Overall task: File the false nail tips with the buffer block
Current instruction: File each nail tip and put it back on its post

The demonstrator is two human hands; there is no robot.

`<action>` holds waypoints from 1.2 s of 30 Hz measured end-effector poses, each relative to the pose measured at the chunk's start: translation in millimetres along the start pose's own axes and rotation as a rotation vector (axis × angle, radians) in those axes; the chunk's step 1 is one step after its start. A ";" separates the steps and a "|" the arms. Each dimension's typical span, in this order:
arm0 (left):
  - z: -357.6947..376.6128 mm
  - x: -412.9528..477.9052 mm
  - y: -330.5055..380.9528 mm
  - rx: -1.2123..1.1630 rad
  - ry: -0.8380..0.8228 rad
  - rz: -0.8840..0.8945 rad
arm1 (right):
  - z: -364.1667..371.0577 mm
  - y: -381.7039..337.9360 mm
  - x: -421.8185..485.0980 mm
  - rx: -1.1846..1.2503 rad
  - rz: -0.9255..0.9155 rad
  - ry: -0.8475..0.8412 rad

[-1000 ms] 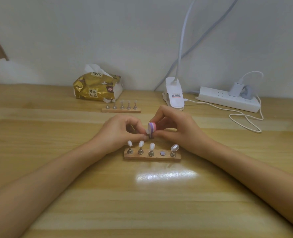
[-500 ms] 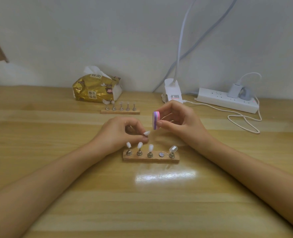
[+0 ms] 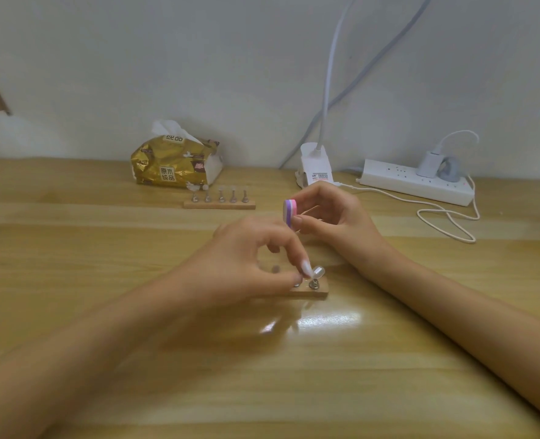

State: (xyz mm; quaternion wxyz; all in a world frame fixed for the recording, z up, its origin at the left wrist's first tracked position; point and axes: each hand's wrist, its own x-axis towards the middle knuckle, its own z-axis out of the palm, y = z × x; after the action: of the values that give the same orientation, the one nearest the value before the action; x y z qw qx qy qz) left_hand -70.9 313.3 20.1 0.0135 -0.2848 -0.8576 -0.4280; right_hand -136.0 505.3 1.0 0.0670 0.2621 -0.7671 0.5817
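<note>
1. A pale, plain wall (image 3: 199,58) rises behind a light wooden table (image 3: 72,248).
2. Along the table's far edge sit a gold tissue pack (image 3: 170,166), a white clip lamp (image 3: 314,167) and a white power strip (image 3: 414,183).
3. A grey cable (image 3: 373,64) slants up the wall.
4. A bright glare patch (image 3: 325,320) shines near the table's middle.

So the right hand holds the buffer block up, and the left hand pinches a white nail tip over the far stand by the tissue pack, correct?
Not quite. In the head view the left hand pinches the white nail tip over the near stand, not the far stand by the tissue pack. The right hand does hold the buffer block up.
</note>
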 end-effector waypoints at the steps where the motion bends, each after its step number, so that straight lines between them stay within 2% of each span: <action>1: 3.4 -0.5 -0.3 0.078 0.000 -0.009 | 0.1 -0.1 0.1 -0.004 -0.004 -0.001; 4: 7.6 0.7 -4.5 0.219 0.019 -0.040 | 0.5 0.3 0.4 -0.003 -0.006 -0.009; 10: 10.1 3.5 -7.4 0.218 0.019 -0.107 | 0.5 0.9 0.5 0.012 -0.002 -0.016; 17: 11.8 7.5 -3.6 0.411 -0.015 -0.092 | 0.5 2.2 1.6 0.061 0.012 -0.014; 27: 23.7 6.6 4.0 0.531 0.110 0.103 | -1.1 4.8 3.7 0.103 0.031 -0.005; 30: 25.8 3.0 6.3 0.585 0.151 0.221 | -2.8 6.5 3.6 0.128 0.042 0.018; 32: 23.4 2.3 13.8 0.451 0.195 0.265 | -3.9 8.0 3.4 0.148 0.061 0.042; 34: 12.1 8.2 17.7 0.125 0.225 0.235 | -4.7 8.8 3.5 0.154 0.079 0.056; 36: -3.6 16.4 11.1 -0.084 0.271 0.181 | -4.4 8.7 3.6 0.140 0.091 0.057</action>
State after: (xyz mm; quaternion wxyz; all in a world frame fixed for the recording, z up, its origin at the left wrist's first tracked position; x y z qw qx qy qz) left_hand -79.9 323.7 34.8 0.1558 -0.3010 -0.8001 -0.4949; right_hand -144.1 509.8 -3.7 0.0440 0.2141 -0.7335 0.6436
